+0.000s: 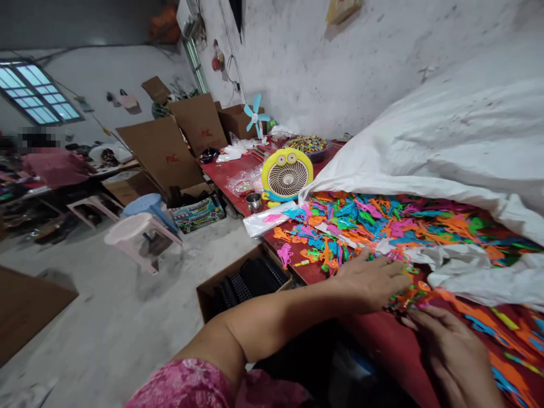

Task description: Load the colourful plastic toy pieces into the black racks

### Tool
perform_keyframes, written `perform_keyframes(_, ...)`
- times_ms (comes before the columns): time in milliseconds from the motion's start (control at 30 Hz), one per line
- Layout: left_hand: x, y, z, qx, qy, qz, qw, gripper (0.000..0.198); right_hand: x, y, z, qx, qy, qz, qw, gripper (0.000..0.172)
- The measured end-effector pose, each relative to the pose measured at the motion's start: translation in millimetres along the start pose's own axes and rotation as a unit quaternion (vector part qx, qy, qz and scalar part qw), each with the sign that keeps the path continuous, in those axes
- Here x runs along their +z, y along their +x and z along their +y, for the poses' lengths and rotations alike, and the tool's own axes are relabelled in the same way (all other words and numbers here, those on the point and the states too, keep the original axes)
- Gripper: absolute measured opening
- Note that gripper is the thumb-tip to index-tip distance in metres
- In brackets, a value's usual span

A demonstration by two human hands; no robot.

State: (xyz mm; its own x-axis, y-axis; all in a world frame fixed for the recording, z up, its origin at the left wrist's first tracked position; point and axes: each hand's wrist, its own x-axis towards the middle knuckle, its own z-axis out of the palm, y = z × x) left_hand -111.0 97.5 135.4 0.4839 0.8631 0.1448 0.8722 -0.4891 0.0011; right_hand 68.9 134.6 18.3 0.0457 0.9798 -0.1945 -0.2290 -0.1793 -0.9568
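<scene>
A heap of small flat plastic toy pieces (374,218) in orange, blue, pink and green spills from a big white sack (446,153) onto a red table (382,340). My left hand (372,280) lies palm down on the near edge of the heap, fingers together and slightly curled over some pieces. My right hand (450,345) rests on the table just below it, fingers stretched toward orange pieces (429,292) at the fingertips. Whether either hand grips a piece is hidden.
A yellow desk fan (287,175) and a steel cup (254,201) stand on the table's far part, with clear bags (267,218). A cardboard box of dark parts (246,280) sits on the floor by the table. Plastic stools (138,229), cartons and a seated person (51,164) are at the left.
</scene>
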Motion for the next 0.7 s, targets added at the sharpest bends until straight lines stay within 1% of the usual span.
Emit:
perform_keyframes(67,1.4,-1,0,-0.003,-0.010,0.005,1.000,0.034,4,-3,-5,0.044,0.025,0.017,0.999,0.039)
perform_keyframes(133,2.1,-3,1,-0.011,-0.019,0.009,1.000,0.032,8,-8,-8,0.024,0.003,0.045,0.999,0.039)
perform_keyframes(167,2.1,-3,1,-0.014,-0.019,0.009,1.000,0.031,10,-11,-10,0.007,-0.026,0.033,0.999,0.037)
perform_keyframes(233,1.2,-5,2,-0.014,-0.005,0.013,1.000,0.031,11,-16,-12,-0.002,-0.019,0.013,1.000,0.036)
perform_keyframes(367,-5.6,-7,4,-0.019,-0.003,-0.009,1.000,0.034,11,-17,-14,0.045,0.049,0.012,0.998,0.039)
perform_keyframes(433,-9.6,-8,6,-0.024,-0.007,-0.021,0.999,0.036,11,-19,-12,0.043,0.053,0.013,0.998,0.038)
perform_keyframes(500,-11.6,-7,7,-0.023,-0.005,-0.024,0.999,0.035,10,-21,-9,0.035,0.019,-0.008,0.999,0.039)
perform_keyframes(567,-10.6,-5,8,-0.016,-0.001,-0.018,1.000,0.034,6,-21,-6,0.023,-0.044,-0.058,0.997,0.041)
perform_keyframes(600,-9.3,-5,8,-0.013,0.002,-0.013,1.000,0.034,4,-20,-5,0.008,-0.081,-0.083,0.993,0.039)
perform_keyframes(633,-7.7,-4,7,-0.011,0.004,-0.009,1.000,0.033,2,-19,-5,-0.013,-0.117,-0.101,0.988,0.035)
perform_keyframes(700,-5.3,-4,5,-0.011,0.006,-0.007,1.000,0.032,-1,-16,-6,-0.064,-0.180,-0.117,0.975,0.021)
